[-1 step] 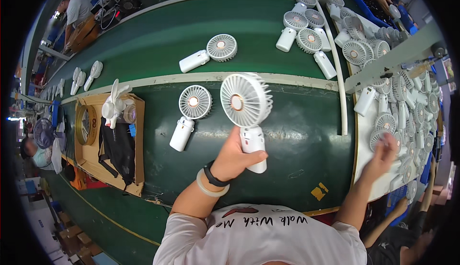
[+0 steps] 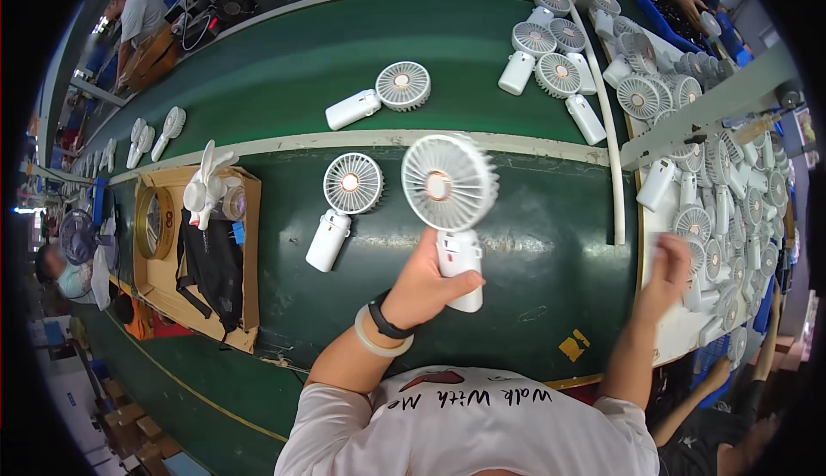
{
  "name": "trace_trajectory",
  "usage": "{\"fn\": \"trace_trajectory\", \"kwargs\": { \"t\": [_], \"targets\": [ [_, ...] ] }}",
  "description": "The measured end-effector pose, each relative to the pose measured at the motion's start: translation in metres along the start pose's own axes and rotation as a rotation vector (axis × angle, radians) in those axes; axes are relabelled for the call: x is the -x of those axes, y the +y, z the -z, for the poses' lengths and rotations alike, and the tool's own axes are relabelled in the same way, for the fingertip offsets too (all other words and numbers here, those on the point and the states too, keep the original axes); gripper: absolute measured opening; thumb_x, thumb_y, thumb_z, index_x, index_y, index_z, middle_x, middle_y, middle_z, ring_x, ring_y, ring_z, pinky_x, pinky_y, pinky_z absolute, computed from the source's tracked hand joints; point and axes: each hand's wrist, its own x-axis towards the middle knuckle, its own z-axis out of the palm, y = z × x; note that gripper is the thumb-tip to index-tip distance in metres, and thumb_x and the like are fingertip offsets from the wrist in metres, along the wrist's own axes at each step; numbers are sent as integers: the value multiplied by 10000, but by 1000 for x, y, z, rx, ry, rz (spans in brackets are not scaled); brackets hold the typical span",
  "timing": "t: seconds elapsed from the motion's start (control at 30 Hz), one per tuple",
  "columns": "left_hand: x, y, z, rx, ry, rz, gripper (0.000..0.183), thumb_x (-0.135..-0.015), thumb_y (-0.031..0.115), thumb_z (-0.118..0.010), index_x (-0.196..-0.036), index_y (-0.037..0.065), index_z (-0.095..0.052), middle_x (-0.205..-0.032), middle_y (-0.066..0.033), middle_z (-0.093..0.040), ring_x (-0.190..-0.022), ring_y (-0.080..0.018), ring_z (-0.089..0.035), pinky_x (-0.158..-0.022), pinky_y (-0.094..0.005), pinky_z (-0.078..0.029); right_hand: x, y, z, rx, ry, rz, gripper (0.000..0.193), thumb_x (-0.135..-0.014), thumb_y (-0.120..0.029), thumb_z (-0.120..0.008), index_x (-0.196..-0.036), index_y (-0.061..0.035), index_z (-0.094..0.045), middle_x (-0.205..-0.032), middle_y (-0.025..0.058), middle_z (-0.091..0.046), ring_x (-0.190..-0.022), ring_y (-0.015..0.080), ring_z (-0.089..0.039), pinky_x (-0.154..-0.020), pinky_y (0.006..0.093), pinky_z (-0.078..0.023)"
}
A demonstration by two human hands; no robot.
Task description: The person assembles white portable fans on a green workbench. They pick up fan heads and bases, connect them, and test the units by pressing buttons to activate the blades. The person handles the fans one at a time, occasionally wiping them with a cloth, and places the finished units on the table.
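My left hand [image 2: 428,284] is closed round the handle of a white handheld fan [image 2: 449,183], held upright with its round grille on top. On the dark green bench to its left lies a second white handheld fan [image 2: 350,185]. My right hand [image 2: 664,274] hovers at the left border of a white board, beside a heap of white handheld fans [image 2: 695,222]. Motion smears its fingers, so I cannot tell whether they are apart or closed. No fan shows in it.
A green belt [image 2: 284,89] runs behind the bench, with a lone fan [image 2: 403,87] and a cluster of fans [image 2: 557,76] on it. To the left, a cardboard box [image 2: 250,261] holds a black bag and a rabbit-eared fan. A white pipe [image 2: 609,132] and metal bar stand near the heap. Other people work nearby.
My right hand has moved left and slightly up, away from the fans on the white board. The fan in my left hand has shifted slightly right.
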Motion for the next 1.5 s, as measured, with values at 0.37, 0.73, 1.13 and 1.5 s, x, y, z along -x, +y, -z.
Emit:
{"fn": "trace_trajectory", "kwargs": {
  "t": [0.37,0.73,1.13,1.5],
  "targets": [
    [10,17,-13,321,-181,45,442,-920,159,-504,-1293,35,-299,-1140,-124,-536,-973,-204,-595,-832,-329,-476,93,-102,-267,-579,-1294,123,515,-751,-30,-576,-1245,-27,-434,-1342,172,-322,-1126,323,-486,-911,365,-441],
    [-37,-1,10,365,41,-130,456,-896,128,-513,-1289,45,-295,-1159,-171,-514,-982,-254,-591,-834,-399,-502,10,-75,-378,128,-557,331,405,-828,-185,-569,-1211,-75,-500,-1079,176,-494,-876,335,-598,-752,406,-499],
    [-75,-28,29,416,265,-51,361,-904,112,-493,-1239,75,-363,-1129,-130,-536,-953,-235,-595,-777,-387,-526,-79,-14,-326,483,-604,197,542,-706,-264,-713,-1123,14,-507,-1065,200,-493,-973,363,-546,-804,429,-473],
    [-83,-24,23,474,164,-7,375,-906,133,-492,-1252,80,-359,-1132,-137,-536,-959,-259,-596,-787,-399,-524,-58,-11,-215,-1533,-878,-988,497,-913,-324,-425,-1312,-37,-351,-1069,154,-531,-828,254,-538,-670,378,-468]
  ]
}}
